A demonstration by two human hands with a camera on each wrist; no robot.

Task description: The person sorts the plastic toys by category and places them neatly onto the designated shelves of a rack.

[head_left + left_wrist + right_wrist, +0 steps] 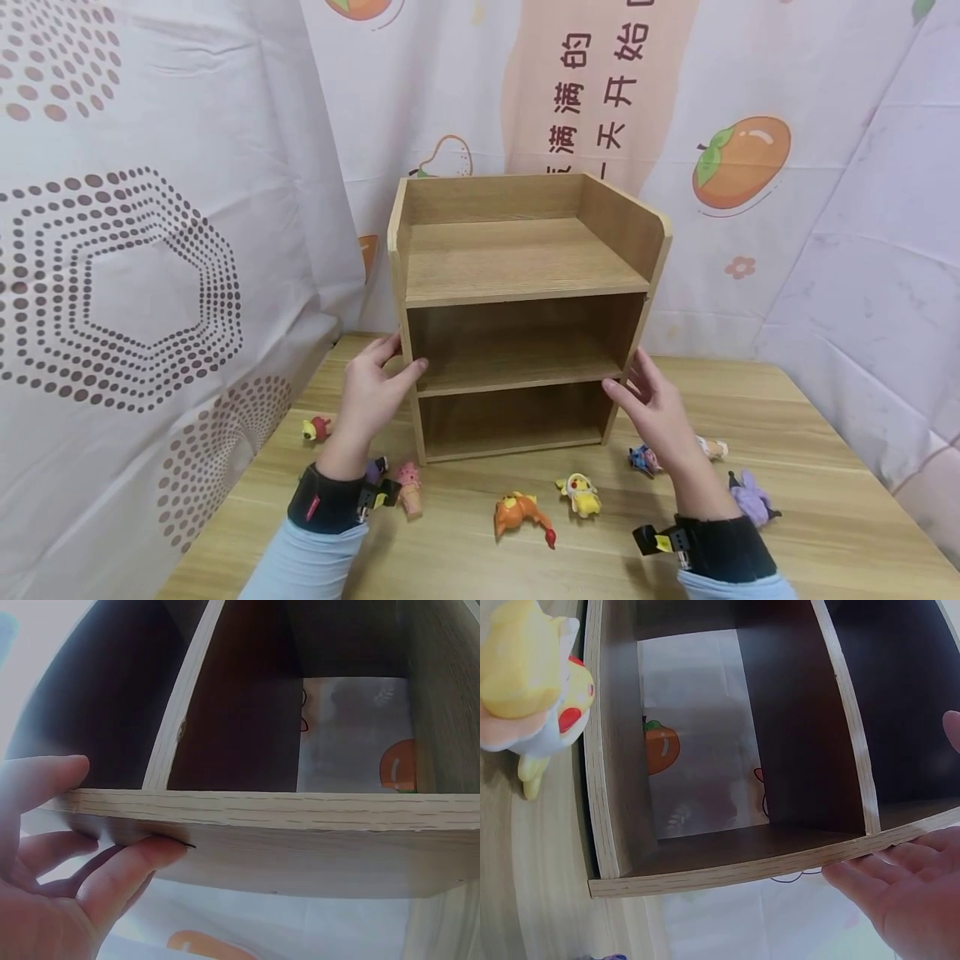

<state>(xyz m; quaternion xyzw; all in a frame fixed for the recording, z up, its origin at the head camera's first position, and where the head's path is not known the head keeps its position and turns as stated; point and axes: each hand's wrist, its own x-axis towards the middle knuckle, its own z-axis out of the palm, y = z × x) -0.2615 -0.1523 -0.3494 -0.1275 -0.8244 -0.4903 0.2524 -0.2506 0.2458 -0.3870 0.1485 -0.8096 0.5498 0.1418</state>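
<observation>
At the centre of the head view, a wooden shelf (521,325) is upright. The left hand (372,390) and right hand (660,408) each have their grip clamped on one side of it, thumb in front. Lower down, an orange toy (516,511) and a yellow toy (582,497) lie on the desk (450,567).

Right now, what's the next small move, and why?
Maybe nudge the shelf back slightly on its left: that front corner stands nearer the camera than the right one, close to the pink toy, and the left grip holds that side.
</observation>
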